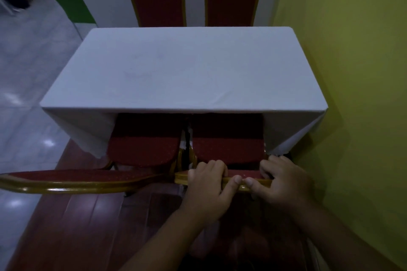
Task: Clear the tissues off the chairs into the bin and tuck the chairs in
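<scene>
No text, label, brand, number or sign can be read anywhere in this view.
</scene>
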